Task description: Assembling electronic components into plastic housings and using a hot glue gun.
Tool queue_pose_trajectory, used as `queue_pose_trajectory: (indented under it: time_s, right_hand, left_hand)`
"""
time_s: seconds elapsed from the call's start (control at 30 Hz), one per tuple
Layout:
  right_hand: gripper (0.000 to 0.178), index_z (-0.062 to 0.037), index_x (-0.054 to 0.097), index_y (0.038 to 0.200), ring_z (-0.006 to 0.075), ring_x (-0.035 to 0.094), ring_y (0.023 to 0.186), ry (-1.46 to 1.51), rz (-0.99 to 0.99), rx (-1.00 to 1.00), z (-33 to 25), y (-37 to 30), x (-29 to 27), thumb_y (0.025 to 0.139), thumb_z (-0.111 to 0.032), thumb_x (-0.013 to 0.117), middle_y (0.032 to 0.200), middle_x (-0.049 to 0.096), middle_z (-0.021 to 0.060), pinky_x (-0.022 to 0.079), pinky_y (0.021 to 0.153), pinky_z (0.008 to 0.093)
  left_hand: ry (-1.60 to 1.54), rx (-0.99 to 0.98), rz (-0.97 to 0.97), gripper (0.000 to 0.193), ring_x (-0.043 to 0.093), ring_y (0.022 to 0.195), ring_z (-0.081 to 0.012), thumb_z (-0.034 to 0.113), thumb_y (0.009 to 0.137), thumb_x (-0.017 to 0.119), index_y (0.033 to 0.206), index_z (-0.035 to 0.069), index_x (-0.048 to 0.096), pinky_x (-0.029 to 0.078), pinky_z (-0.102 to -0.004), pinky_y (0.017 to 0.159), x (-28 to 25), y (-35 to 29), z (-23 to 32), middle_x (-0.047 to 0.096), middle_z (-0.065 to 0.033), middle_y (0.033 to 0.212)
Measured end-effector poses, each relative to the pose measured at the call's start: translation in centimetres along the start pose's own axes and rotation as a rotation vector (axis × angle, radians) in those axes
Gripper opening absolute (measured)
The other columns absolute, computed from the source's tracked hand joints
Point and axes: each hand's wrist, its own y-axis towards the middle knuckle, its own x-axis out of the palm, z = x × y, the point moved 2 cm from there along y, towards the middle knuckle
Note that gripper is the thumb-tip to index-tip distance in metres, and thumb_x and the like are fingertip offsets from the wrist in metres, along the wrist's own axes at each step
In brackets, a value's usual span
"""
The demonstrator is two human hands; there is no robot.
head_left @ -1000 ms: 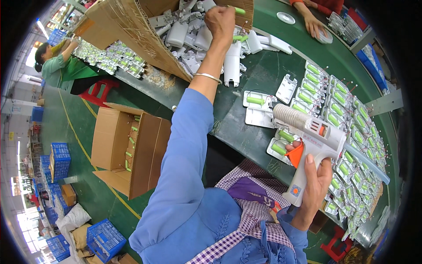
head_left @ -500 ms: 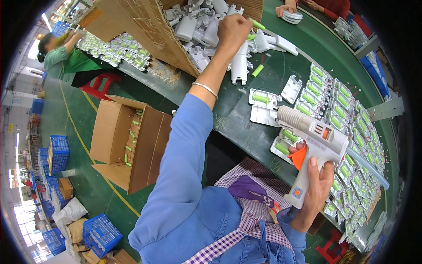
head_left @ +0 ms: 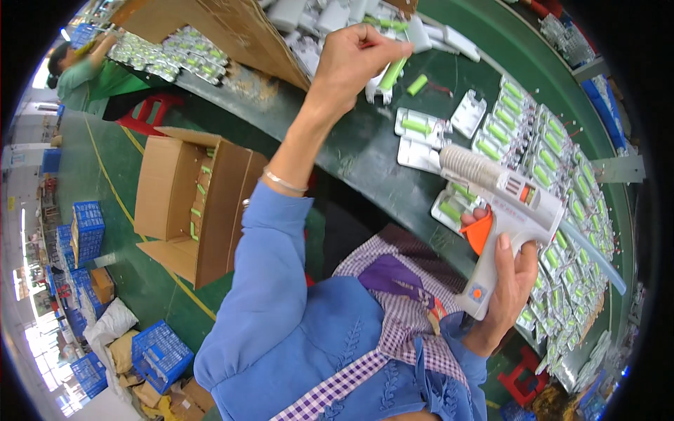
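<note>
My left hand is closed, thumb and fingertips pinched on a green cylindrical battery above the bench. A second green battery with a red wire lies on the bench beside it. My right hand is wrapped round the handle of a white hot glue gun, fingers by its orange trigger. A clear glue stick sticks out of its back. Near the nozzle lie open white plastic casings, one with a battery in it. Another casing with batteries sits below the nozzle.
Rows of white casings with green batteries cover the right of the bench. A cardboard box of white shells stands at the far side. An open carton is left of me. A person in green works at far left.
My left hand has drawn back from the box of white shells toward me, bringing a green battery. My right hand still holds the glue gun in nearly the same place.
</note>
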Motion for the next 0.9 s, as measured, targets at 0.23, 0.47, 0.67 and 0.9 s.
queue_pose_trajectory:
  time_s: [0.23,0.47,0.67,0.9]
  right_hand:
    - [0.045,0.0106,0.038,0.132,0.0343,0.065,0.103,-0.096,-0.030,0.030,0.4,0.3,0.8,0.094,-0.008,0.053,0.114,0.062,0.0274,0.047,0.097,0.0428]
    - [0.041,0.0095,0.044,0.127,0.0299,0.066,0.099,-0.193,-0.083,0.045,1.2,0.7,1.8,0.095,-0.013,0.055,0.111,0.065,0.0237,0.049,0.092,0.0391]
    - [0.039,0.0089,0.045,0.124,0.0260,0.067,0.091,-0.278,-0.110,0.094,1.2,1.2,1.6,0.096,-0.015,0.056,0.105,0.066,0.0208,0.051,0.084,0.0359]
    - [0.035,0.0097,0.046,0.123,0.0264,0.067,0.086,-0.173,0.010,0.044,0.4,0.8,0.6,0.096,-0.012,0.053,0.100,0.065,0.0223,0.053,0.081,0.0373]
  left_hand:
    - [0.976,0.229,-0.273,0.027,0.063,0.085,-0.0331,0.005,0.076,0.073,0.101,0.003,0.061,0.051,-0.0398,0.071,-1.3,-8.2,-4.0,0.063,-0.0149,0.089]
    - [0.925,0.239,0.130,0.056,0.059,0.094,-0.0348,0.002,0.076,0.074,0.125,0.002,0.049,0.049,-0.0415,0.082,-1.1,-12.5,-4.3,0.062,-0.0167,0.105]
    - [0.890,0.204,0.220,0.020,0.059,0.063,-0.0238,0.008,0.077,0.076,0.089,-0.001,0.064,0.047,-0.0353,0.055,-2.3,-13.3,-5.6,0.062,-0.0128,0.086]
    - [0.770,0.171,0.170,0.020,0.055,0.060,-0.0190,0.009,0.078,0.076,0.090,-0.003,0.066,0.047,-0.0310,0.057,-1.7,-12.4,-5.3,0.063,-0.0114,0.082]
